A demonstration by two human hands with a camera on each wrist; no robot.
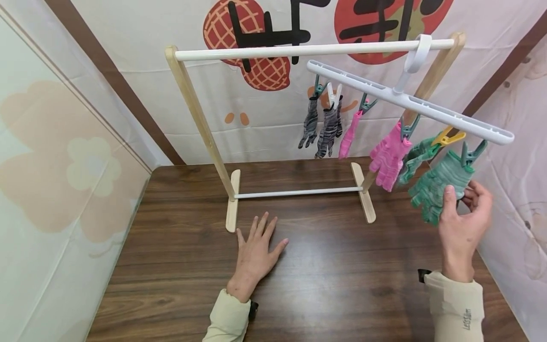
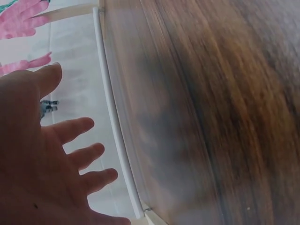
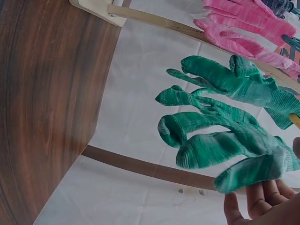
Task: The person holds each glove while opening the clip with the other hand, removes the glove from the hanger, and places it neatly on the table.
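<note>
My right hand point(image 1: 466, 223) is at a green knitted glove point(image 1: 448, 178), its thumb across the front and its fingers behind the cuff end. That glove hangs from a teal clothespin point(image 1: 472, 153) at the near end of a pale grey hanger point(image 1: 393, 97). Close behind it, a second green glove point(image 3: 234, 84) hangs from a yellow clothespin point(image 1: 448, 137). Farther along are pink gloves point(image 1: 390, 156) and dark grey striped gloves point(image 1: 329, 130), all clipped fingers-down. Over the table in front of the rack, my left hand point(image 1: 256, 254) spreads its fingers and holds nothing.
The hanger hooks over the white top bar point(image 1: 299, 51) of a wooden-sided rack point(image 1: 198, 114), near its right end, and slants toward me. Wooden feet point(image 1: 232, 213) support the rack on a dark wood table point(image 1: 179, 266). Printed cloth walls point(image 1: 145, 28) enclose the table.
</note>
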